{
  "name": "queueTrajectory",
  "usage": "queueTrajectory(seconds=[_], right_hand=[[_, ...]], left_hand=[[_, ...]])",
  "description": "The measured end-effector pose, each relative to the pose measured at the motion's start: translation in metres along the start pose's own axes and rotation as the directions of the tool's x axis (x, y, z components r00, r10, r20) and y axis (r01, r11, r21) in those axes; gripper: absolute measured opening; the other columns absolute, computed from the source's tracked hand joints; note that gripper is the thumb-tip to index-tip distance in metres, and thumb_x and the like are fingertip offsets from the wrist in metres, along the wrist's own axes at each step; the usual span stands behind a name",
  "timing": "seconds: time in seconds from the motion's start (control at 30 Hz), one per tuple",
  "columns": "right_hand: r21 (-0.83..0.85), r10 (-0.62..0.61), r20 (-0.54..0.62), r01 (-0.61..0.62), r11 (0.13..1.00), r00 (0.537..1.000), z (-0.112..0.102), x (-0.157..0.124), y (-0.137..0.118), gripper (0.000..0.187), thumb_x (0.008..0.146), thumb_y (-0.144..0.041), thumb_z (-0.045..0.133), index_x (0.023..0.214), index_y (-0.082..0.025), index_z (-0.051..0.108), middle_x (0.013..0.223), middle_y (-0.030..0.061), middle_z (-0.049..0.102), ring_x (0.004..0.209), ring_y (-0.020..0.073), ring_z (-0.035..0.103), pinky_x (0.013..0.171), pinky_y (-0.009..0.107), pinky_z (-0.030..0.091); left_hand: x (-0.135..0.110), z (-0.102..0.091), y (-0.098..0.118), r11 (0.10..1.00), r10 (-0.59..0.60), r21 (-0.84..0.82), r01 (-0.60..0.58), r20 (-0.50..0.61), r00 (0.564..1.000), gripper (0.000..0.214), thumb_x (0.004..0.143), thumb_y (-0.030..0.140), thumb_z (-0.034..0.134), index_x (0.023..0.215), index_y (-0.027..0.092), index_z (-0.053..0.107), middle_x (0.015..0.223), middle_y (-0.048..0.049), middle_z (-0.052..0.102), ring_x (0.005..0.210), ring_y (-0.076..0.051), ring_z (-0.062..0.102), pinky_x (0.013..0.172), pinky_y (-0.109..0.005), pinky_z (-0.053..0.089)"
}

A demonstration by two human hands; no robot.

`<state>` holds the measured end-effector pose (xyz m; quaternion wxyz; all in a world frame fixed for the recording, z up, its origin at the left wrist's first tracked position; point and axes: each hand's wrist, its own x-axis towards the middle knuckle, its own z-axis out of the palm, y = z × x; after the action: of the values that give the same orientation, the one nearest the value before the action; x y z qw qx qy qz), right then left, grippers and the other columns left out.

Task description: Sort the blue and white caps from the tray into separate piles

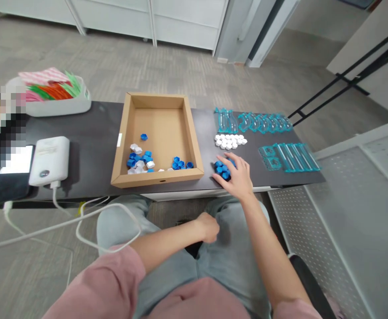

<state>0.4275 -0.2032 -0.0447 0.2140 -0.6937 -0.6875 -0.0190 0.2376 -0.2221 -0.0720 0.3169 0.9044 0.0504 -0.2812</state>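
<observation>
My right hand [235, 175] arches over a cluster of small blue hexagonal caps [223, 169] on the dark table. Its thumb and fingers are spread around the cluster's edges, and part of the cluster is hidden beneath it. Just beyond lies a tight group of white hexagonal caps [229, 141]. Down on my lap, my left hand [207, 227] rests in a loose fist, with nothing visible in it. An open cardboard box [160, 178] stands left of my right hand, holding loose blue caps [143, 137] and white caps [150, 164], mostly along its near side.
Clear teal plastic parts lie at the table's right: curved pieces [263, 122], straight tubes [298, 157] and a small flat piece [269, 158]. Leftward are a white power bank [49, 160], a black device [9, 184] and a white basket [60, 107]. A white cable [97, 212] hangs before the table.
</observation>
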Motion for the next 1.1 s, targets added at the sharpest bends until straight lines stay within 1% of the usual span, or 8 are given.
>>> queueTrajectory(seconds=[0.13,0.3,0.4,0.47,0.53,0.73,0.93,1.1], right_hand=[[0.025,0.015,-0.127,-0.012,1.000,0.992,0.003,-0.004,0.007,0.068,0.112,-0.059,0.067,0.176,-0.036,0.060,0.171,0.0158,0.066,0.160,0.0440,0.059,0.138,0.073,0.039],[0.106,0.032,-0.229,-0.008,0.994,0.973,0.007,-0.005,0.009,0.066,0.111,-0.061,0.063,0.172,-0.035,0.061,0.164,0.0185,0.070,0.152,0.0459,0.064,0.134,0.074,0.042],[0.145,0.082,-0.306,-0.038,0.989,0.949,0.005,-0.008,0.009,0.060,0.109,-0.064,0.064,0.161,-0.035,0.069,0.152,0.0187,0.075,0.144,0.0475,0.068,0.130,0.076,0.044],[0.172,0.131,-0.344,-0.075,0.982,0.930,-0.002,-0.007,0.009,0.053,0.109,-0.065,0.063,0.152,-0.036,0.074,0.142,0.0170,0.077,0.136,0.0479,0.070,0.124,0.078,0.047],[0.207,0.155,-0.350,-0.086,0.975,0.924,-0.015,0.000,0.005,0.041,0.109,-0.063,0.066,0.139,-0.039,0.079,0.129,0.0152,0.079,0.122,0.0459,0.073,0.114,0.076,0.054],[0.349,-0.269,-0.054,0.271,0.897,0.962,-0.036,0.098,-0.067,0.019,0.116,-0.047,0.067,0.117,-0.033,0.081,0.100,0.0054,0.076,0.091,0.0297,0.072,0.096,0.052,0.060],[0.360,-0.535,0.341,0.419,0.834,0.773,0.050,0.235,-0.159,0.038,0.107,-0.021,0.066,0.144,-0.020,0.075,0.137,0.0115,0.070,0.103,0.0248,0.073,0.100,0.040,0.060],[0.313,-0.587,0.401,0.497,0.809,0.703,0.101,0.280,-0.178,0.028,0.099,-0.020,0.074,0.126,-0.016,0.076,0.126,0.0135,0.074,0.114,0.0313,0.072,0.104,0.043,0.059]], left_hand=[[-0.047,-0.040,0.017,0.981,0.171,-0.082,-0.175,-0.050,0.984,0.027,0.111,0.042,0.067,0.111,0.027,0.089,0.124,-0.0085,0.092,0.116,-0.031,0.088,0.087,-0.041,0.071],[-0.144,-0.123,0.019,0.853,0.281,-0.180,-0.490,-0.633,0.722,0.021,0.116,0.044,0.068,0.115,0.027,0.081,0.118,-0.0054,0.089,0.104,-0.024,0.083,0.094,-0.041,0.066],[-0.197,-0.159,-0.017,0.897,-0.077,-0.228,-0.380,-0.924,0.373,0.018,0.117,0.042,0.067,0.120,0.027,0.078,0.113,-0.0058,0.084,0.107,-0.023,0.080,0.099,-0.042,0.064],[-0.225,-0.161,-0.057,0.889,-0.310,-0.309,-0.337,-0.949,0.052,0.028,0.118,0.052,0.068,0.126,0.027,0.077,0.111,-0.0054,0.080,0.110,-0.024,0.078,0.100,-0.043,0.063],[-0.244,-0.148,-0.103,0.861,-0.459,-0.407,-0.304,-0.880,-0.123,0.038,0.114,0.061,0.072,0.131,0.027,0.075,0.118,-0.0060,0.079,0.121,-0.026,0.077,0.107,-0.045,0.063],[-0.257,-0.088,-0.207,0.729,-0.675,-0.600,-0.330,-0.710,-0.201,0.049,0.098,0.057,0.086,0.134,0.027,0.074,0.144,-0.0098,0.079,0.144,-0.030,0.072,0.125,-0.045,0.061],[-0.236,-0.087,-0.234,0.654,-0.732,-0.628,-0.422,-0.666,-0.143,0.051,0.099,0.049,0.087,0.143,0.027,0.073,0.158,-0.0146,0.073,0.153,-0.034,0.069,0.132,-0.054,0.059],[-0.229,-0.080,-0.248,0.683,-0.714,-0.639,-0.355,-0.686,-0.140,0.059,0.096,0.047,0.092,0.150,0.031,0.073,0.168,-0.0156,0.061,0.157,-0.038,0.067,0.134,-0.060,0.058]])
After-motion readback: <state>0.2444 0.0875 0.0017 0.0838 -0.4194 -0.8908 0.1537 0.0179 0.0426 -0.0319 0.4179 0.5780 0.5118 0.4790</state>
